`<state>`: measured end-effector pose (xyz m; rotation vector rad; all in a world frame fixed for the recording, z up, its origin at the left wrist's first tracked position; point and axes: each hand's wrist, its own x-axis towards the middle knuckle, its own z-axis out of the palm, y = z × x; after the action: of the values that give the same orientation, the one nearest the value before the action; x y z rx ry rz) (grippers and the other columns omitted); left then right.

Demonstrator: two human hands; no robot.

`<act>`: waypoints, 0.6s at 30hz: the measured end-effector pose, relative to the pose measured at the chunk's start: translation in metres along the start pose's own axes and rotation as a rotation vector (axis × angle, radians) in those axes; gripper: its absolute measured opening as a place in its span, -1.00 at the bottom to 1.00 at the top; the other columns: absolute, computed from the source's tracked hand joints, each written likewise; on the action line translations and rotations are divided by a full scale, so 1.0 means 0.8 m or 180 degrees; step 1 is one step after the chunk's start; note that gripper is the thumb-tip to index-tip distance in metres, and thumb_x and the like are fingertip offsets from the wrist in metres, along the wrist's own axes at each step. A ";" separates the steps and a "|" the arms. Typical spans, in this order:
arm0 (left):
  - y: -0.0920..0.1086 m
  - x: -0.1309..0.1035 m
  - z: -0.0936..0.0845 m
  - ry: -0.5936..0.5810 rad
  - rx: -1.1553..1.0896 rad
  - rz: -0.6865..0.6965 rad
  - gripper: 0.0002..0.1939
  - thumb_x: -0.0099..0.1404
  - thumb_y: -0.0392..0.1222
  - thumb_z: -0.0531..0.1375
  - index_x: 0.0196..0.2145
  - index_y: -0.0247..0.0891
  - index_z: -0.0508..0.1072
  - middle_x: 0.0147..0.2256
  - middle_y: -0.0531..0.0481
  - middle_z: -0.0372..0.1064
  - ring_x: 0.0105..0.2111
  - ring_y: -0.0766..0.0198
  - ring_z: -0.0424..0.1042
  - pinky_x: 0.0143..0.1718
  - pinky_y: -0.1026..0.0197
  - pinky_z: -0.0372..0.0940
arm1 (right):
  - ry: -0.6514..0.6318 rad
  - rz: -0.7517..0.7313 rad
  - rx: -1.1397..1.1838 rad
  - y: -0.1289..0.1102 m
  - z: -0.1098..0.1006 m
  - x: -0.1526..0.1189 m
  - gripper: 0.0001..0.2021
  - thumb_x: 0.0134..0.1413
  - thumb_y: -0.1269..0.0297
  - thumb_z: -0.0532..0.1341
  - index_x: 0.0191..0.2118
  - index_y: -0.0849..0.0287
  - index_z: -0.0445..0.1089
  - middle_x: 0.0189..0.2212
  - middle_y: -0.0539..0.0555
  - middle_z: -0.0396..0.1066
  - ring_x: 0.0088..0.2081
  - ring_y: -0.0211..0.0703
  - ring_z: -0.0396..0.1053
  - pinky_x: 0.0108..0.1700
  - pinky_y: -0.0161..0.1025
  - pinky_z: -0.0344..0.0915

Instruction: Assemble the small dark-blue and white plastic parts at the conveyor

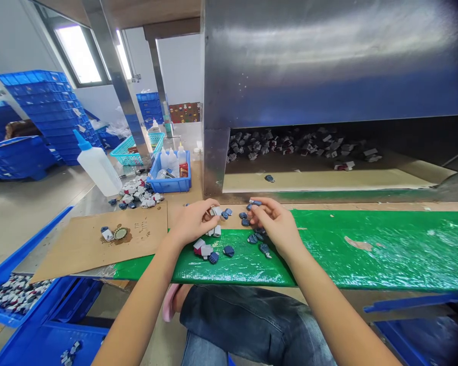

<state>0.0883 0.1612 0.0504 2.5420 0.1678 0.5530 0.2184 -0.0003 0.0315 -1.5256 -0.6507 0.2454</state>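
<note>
My left hand [193, 221] is closed, thumb and fingers pinching a small white piece [216, 210]. Right beside its fingertips lies a small dark blue piece [225, 215]. Between the thumb and fingers of my right hand [273, 221] is another dark blue piece [255, 203]. Several similar blue pieces [264, 249] are scattered under and beside that hand, some partly hidden by it. Nearer to me, a little group of white, red and blue pieces [203, 249] rests on the green bench covering [328, 254], with a single blue piece [228, 250] to its right.
At left, a cardboard sheet [76, 239] carries a bottle cap [120, 233]. Behind it stand a squeeze bottle [99, 165], a heap of pieces [137, 192] and a blue basket [171, 187]. A metal hood [328, 66] rises ahead, with many pieces [309, 142] inside its opening.
</note>
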 end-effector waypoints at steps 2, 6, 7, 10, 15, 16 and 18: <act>0.000 0.000 0.001 0.0136 -0.0132 0.0116 -0.79 0.18 -0.22 0.10 -0.19 -0.16 0.34 -0.37 0.09 0.39 -0.42 0.32 0.38 -0.39 0.31 0.23 | -0.0016 0.0002 -0.0001 -0.001 0.000 -0.001 -0.65 -0.14 0.10 0.25 -0.22 0.20 0.34 -0.56 0.00 0.38 -0.56 -0.28 0.31 -0.56 -0.34 0.24; -0.005 0.001 0.007 0.0426 -0.0354 0.0294 -0.70 0.11 -0.35 0.08 -0.17 -0.17 0.29 -0.26 0.07 0.34 -0.33 0.33 0.36 -0.37 0.35 0.24 | -0.0072 -0.0018 -0.0018 -0.002 0.000 -0.001 -0.65 -0.13 0.11 0.24 -0.21 0.21 0.34 -0.56 0.00 0.38 -0.56 -0.28 0.31 -0.55 -0.34 0.24; -0.006 0.001 0.008 0.0486 -0.0450 0.0269 -0.69 0.08 -0.37 0.07 -0.18 -0.18 0.27 -0.25 0.06 0.33 -0.34 0.34 0.35 -0.40 0.37 0.24 | -0.0084 -0.0016 -0.0030 -0.003 0.001 -0.001 -0.65 -0.13 0.11 0.24 -0.21 0.21 0.34 -0.56 0.00 0.39 -0.55 -0.28 0.31 -0.55 -0.34 0.24; -0.007 0.002 0.010 0.0564 -0.0839 0.0053 -0.74 0.05 -0.38 0.07 -0.26 -0.21 0.19 -0.28 0.06 0.30 -0.51 0.44 0.27 -0.52 0.41 0.20 | -0.0104 0.0005 -0.0082 -0.003 0.001 -0.001 -0.66 -0.12 0.11 0.23 -0.22 0.22 0.34 -0.56 0.00 0.39 -0.55 -0.28 0.32 -0.55 -0.35 0.23; -0.003 0.003 0.007 0.0619 -0.1146 -0.0141 -0.77 0.05 -0.32 0.11 -0.32 -0.23 0.14 -0.33 0.09 0.25 -0.62 0.53 0.15 -0.57 0.42 0.17 | -0.0159 0.0017 -0.0164 -0.002 0.002 -0.001 -0.69 -0.10 0.11 0.22 -0.25 0.20 0.34 -0.57 0.00 0.38 -0.55 -0.29 0.32 -0.54 -0.36 0.25; -0.002 0.002 0.007 0.0627 -0.1139 -0.0148 -0.77 0.05 -0.31 0.12 -0.32 -0.23 0.14 -0.34 0.09 0.24 -0.61 0.52 0.16 -0.56 0.42 0.18 | -0.0168 0.0015 -0.0174 -0.002 0.002 -0.001 -0.69 -0.11 0.11 0.22 -0.26 0.20 0.33 -0.57 -0.01 0.38 -0.55 -0.29 0.32 -0.53 -0.35 0.26; -0.001 0.002 0.006 0.0639 -0.1090 -0.0164 -0.77 0.06 -0.29 0.13 -0.31 -0.23 0.15 -0.34 0.08 0.24 -0.60 0.51 0.18 -0.56 0.42 0.18 | -0.0185 0.0006 -0.0198 -0.002 0.003 -0.002 -0.69 -0.11 0.10 0.22 -0.26 0.20 0.33 -0.58 -0.01 0.37 -0.55 -0.28 0.32 -0.51 -0.34 0.27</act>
<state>0.0920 0.1601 0.0463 2.1446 0.1917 0.7479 0.2158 0.0006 0.0327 -1.5834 -0.7085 0.2739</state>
